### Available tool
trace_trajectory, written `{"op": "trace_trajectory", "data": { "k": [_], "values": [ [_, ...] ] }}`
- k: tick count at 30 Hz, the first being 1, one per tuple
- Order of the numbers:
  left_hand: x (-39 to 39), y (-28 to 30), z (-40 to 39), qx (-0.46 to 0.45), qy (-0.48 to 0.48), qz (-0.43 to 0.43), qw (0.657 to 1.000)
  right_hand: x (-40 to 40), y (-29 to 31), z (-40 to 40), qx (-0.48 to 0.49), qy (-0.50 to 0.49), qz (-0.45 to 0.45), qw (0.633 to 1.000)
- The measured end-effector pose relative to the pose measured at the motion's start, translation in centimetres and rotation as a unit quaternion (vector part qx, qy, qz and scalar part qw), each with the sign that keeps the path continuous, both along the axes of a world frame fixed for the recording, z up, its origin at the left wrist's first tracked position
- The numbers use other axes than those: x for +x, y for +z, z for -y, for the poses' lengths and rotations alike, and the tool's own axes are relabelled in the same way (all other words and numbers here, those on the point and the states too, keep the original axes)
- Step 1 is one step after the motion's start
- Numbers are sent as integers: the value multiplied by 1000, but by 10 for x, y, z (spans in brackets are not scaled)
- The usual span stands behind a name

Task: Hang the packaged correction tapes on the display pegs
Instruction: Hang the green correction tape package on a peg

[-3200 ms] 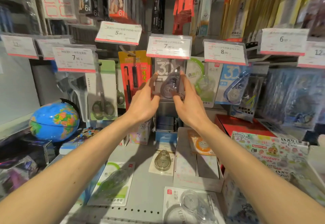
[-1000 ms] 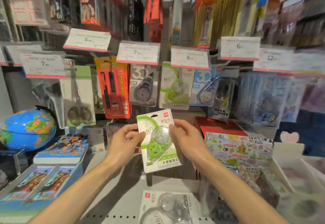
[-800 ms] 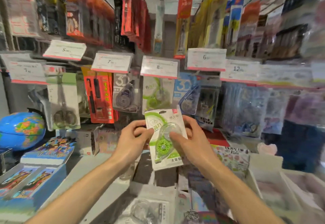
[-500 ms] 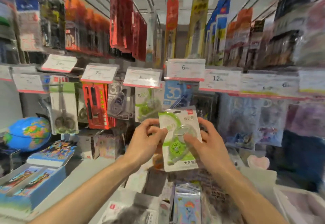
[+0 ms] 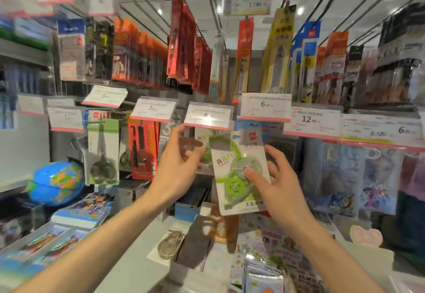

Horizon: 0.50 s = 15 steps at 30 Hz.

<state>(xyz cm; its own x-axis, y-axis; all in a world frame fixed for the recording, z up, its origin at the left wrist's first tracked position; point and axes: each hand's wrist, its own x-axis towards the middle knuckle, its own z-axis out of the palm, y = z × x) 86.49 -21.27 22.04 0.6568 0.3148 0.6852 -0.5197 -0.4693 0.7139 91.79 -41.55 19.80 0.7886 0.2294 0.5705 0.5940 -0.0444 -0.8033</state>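
A packaged green correction tape point(image 5: 239, 173) on a white card is raised in front of the pegs, its top just under the price tag marked 8 point(image 5: 207, 115). My right hand point(image 5: 273, 177) pinches the pack's right side, thumb on the clear blister. My left hand point(image 5: 179, 166) is at the pack's upper left edge with its fingers up near the tag; whether it grips the card I cannot tell. More green tape packs hang behind, mostly hidden. A grey tape pack point(image 5: 166, 132) hangs under the 7 tag point(image 5: 153, 110).
Red packs point(image 5: 142, 150) and scissors point(image 5: 103, 154) hang to the left. A globe point(image 5: 56, 183) stands at lower left by boxed sets point(image 5: 82, 210). Loose tape packs point(image 5: 169, 244) lie on the shelf below. Dark packs point(image 5: 368, 173) hang to the right; long pegs jut out overhead.
Both hands have lifted the green pack from chest height up to the peg under the 8 tag. The view has tilted upward and the picture is more blurred.
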Motion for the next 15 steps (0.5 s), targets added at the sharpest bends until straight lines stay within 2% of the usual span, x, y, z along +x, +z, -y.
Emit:
{"op": "trace_trajectory", "data": {
  "k": [4, 10, 15],
  "values": [
    [-8, 16, -14, 48, 9, 51, 997, -1, 10, -20, -13, -2, 14, 1000],
    [-4, 22, -29, 97, -2, 23, 995, 3, 23, -48, 8, -5, 19, 1000],
    [2, 18, -35, 107, -24, 10, 994, 8, 28, -68, 18, -23, -13, 999]
  ]
}}
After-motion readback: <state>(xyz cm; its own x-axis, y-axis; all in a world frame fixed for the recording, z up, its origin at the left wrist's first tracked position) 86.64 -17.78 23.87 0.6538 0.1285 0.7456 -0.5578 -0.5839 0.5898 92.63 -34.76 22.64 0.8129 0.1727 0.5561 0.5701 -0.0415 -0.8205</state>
